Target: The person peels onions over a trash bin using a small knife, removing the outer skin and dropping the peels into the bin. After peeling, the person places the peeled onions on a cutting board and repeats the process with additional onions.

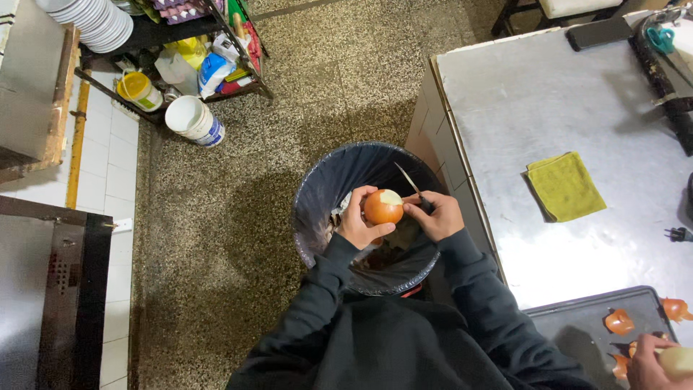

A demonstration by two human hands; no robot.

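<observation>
Orange-brown onion (pixel 382 207) sits btwn my hands, held up over the black-lined bin (pixel 317 195), w/ a pale cut patch showing on its top right. My left hand (pixel 359 222) cups it from the left & below, fingers curled round the skin, thumb under. My right hand (pixel 435 215) is just beside it on the right, clenched on a knife (pixel 406 180) w/ the blade pointing up & away over the bin, thumb tip touching the onion's side. Bin stands on the speckled floor (pixel 238 217), right against the end of the steel table (pixel 548 101). On the table: a yellow-green cloth (pixel 565 185), well apart from my hands. Bottom right, a dark tray (pixel 577 325) w/ bits of onion peel (pixel 619 321); another person's hand (pixel 650 365) there holds a peeled pale onion (pixel 678 360).
</observation>
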